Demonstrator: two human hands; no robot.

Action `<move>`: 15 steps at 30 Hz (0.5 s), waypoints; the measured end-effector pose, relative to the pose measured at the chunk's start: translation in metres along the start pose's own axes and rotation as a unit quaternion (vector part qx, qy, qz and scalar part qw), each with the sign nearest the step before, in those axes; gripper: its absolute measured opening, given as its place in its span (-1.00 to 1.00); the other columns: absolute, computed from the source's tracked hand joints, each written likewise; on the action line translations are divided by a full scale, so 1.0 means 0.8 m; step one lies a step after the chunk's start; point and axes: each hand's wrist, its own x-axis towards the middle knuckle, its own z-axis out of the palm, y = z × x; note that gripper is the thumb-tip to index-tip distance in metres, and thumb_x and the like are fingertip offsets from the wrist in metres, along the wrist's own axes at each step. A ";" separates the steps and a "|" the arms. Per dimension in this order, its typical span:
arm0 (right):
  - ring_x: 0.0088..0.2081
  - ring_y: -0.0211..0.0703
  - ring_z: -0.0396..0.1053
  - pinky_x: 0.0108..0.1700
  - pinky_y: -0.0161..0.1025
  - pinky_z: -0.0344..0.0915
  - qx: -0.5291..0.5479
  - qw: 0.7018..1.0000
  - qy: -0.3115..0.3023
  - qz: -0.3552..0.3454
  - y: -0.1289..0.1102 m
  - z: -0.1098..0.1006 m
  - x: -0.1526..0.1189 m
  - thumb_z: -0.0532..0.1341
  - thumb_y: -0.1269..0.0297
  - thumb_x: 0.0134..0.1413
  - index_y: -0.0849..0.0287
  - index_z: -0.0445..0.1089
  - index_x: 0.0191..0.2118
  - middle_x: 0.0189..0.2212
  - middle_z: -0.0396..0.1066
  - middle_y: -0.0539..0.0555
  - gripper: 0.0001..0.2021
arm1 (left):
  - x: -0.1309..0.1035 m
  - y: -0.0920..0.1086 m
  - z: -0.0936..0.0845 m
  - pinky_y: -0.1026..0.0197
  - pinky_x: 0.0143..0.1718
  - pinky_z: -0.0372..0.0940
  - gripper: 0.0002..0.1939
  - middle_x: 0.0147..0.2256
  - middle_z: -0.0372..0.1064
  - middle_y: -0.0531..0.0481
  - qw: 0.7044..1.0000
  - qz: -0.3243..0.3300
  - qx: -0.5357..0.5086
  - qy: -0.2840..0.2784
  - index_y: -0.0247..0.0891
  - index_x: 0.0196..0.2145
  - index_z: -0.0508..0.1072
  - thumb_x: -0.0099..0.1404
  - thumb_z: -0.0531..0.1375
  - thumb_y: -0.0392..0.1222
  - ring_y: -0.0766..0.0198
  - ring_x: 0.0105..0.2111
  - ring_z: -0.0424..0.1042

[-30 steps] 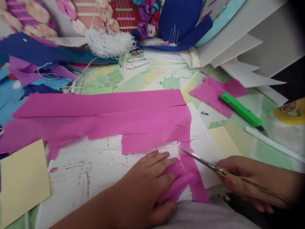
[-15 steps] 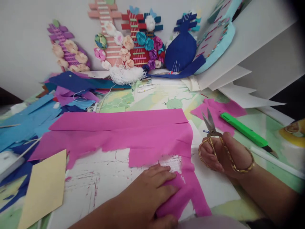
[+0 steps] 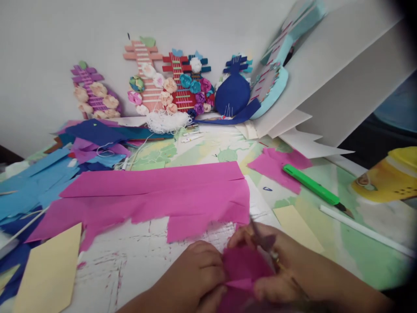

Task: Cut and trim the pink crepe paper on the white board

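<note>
Near the bottom edge, my left hand [image 3: 195, 274] has its fingers curled on a folded piece of magenta paper [image 3: 246, 263]. My right hand [image 3: 286, 265] holds the other side of that piece, with the gold-handled scissors [image 3: 265, 241] in the same hand. The scissors are blurred, their blades pointing up and left. Beyond both hands, a large magenta sheet [image 3: 195, 193] with torn lower edges lies across a white board [image 3: 137, 256] marked with dark scratches.
A green cutter [image 3: 311, 184] lies on magenta scraps at the right, near a yellow container [image 3: 387, 178]. Blue paper [image 3: 39, 174] and a beige card [image 3: 48, 269] are at the left. Decorated paper instruments [image 3: 233, 93] lean on the back wall.
My right hand moved left with the scissors and now grips the magenta piece. My left hand's fingers curled in. The view shifted, showing more of the yellow container.
</note>
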 end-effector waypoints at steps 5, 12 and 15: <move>-0.52 -0.38 0.10 -0.51 -0.40 0.07 -0.156 0.987 -0.041 -0.019 -0.016 0.019 0.005 0.21 0.30 -0.22 0.20 0.25 -0.42 -0.53 0.21 -0.06 -0.83 | -0.007 0.003 0.005 0.25 -0.44 0.22 -0.67 -0.57 0.29 0.04 0.998 -0.022 0.044 -0.046 -0.20 -0.49 0.34 0.30 -0.13 -0.15 0.32 -0.54 0.28; -0.56 -0.43 0.06 -0.55 -0.45 0.02 -0.142 0.985 -0.018 -0.096 -0.016 0.018 0.003 0.18 0.45 -0.27 0.19 0.19 -0.49 -0.60 0.14 -0.12 -0.86 | -0.010 0.006 -0.010 0.23 -0.49 0.20 -0.72 -0.54 0.28 0.03 0.998 -0.024 0.046 -0.026 -0.17 -0.35 0.36 0.27 -0.08 -0.02 0.28 -0.52 0.26; -0.45 -0.35 0.17 -0.44 -0.39 0.15 -0.094 0.982 0.090 -0.135 -0.014 0.002 0.000 0.15 0.43 -0.17 0.17 0.19 -0.43 -0.48 0.23 -0.05 -0.89 | -0.005 0.016 -0.029 0.22 -0.38 0.23 -0.81 -0.45 0.31 -0.02 0.999 -0.032 0.037 -0.009 -0.19 -0.31 0.31 0.25 -0.04 -0.09 0.24 -0.41 0.30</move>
